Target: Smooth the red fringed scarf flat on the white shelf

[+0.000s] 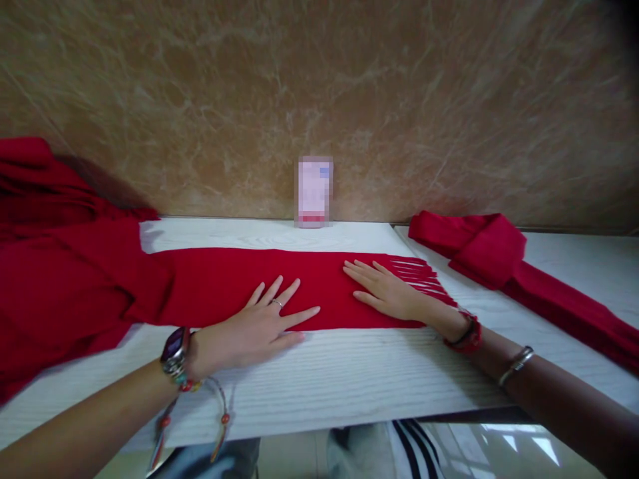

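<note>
A red scarf (200, 283) lies flat across the white table, its fringed end at the right. My left hand (254, 326) rests on the scarf's near half with fingers spread, the thumb over its near edge. Close to the fringe, my right hand (387, 291) lies palm down on the cloth, fingers stretched out. Neither hand grips anything. To the left the scarf runs into a rumpled heap of red cloth (60, 279); where one piece ends and another begins I cannot tell.
A second red cloth strip (489, 249), folded over itself, lies at the right. Against the brown marbled wall (319, 80) leans a small blurred card or phone (313, 191). The white table (319, 379) has a seam right of centre and a near edge above my legs.
</note>
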`<state>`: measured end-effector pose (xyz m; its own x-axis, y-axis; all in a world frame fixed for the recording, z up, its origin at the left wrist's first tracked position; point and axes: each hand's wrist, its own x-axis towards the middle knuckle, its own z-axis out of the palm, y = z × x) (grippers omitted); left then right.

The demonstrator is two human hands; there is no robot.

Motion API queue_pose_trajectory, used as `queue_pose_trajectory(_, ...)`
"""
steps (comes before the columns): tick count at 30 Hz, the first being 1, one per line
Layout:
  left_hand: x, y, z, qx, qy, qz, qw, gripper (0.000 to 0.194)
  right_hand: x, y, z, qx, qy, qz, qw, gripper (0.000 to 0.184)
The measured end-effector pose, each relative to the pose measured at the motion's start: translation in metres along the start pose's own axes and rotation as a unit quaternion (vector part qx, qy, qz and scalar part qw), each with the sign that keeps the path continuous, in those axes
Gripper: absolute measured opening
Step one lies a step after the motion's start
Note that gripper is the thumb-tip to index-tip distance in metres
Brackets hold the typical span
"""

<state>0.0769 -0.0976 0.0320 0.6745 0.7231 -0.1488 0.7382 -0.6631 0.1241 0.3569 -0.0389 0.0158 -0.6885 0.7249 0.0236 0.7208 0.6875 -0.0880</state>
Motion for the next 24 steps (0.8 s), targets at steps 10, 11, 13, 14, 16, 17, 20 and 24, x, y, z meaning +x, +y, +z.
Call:
queue_pose_trajectory(10,0.014,-0.024,0.01,0.073,0.116,-0.173,0.975,0.049,0.043,-0.066,-0.008,0.018,0.085,0.007,0.996,0.057)
queue_pose_trajectory(11,0.015,-0.026,0.013,0.074,0.1,-0.186,0.975,0.051,0.051,-0.072,-0.006,0.008,0.085,0.002,0.996,0.055)
queue_pose_trajectory(13,0.017,-0.029,0.017,0.077,0.082,-0.198,0.974,0.052,0.063,-0.077,0.0,-0.011,0.072,-0.003,0.997,0.053)
queue_pose_trajectory(14,0.017,-0.029,0.017,0.08,0.08,-0.198,0.974,0.053,0.066,-0.074,0.004,-0.019,0.063,-0.001,0.998,0.052)
queue_pose_trajectory(16,0.018,-0.028,0.017,0.08,0.075,-0.198,0.974,0.053,0.065,-0.058,0.01,-0.036,0.047,0.011,0.998,0.052)
queue_pose_trajectory(17,0.018,-0.027,0.016,0.077,0.073,-0.198,0.974,0.054,0.059,-0.046,0.012,-0.048,0.042,0.024,0.998,0.052)
queue_pose_trajectory(20,0.018,-0.026,0.015,0.064,0.072,-0.2,0.975,0.054,0.029,0.003,0.014,-0.102,0.038,0.086,0.99,0.05)
queue_pose_trajectory(24,0.019,-0.028,0.016,0.048,0.081,-0.191,0.977,0.054,-0.011,0.055,0.003,-0.152,0.035,0.157,0.975,0.043)
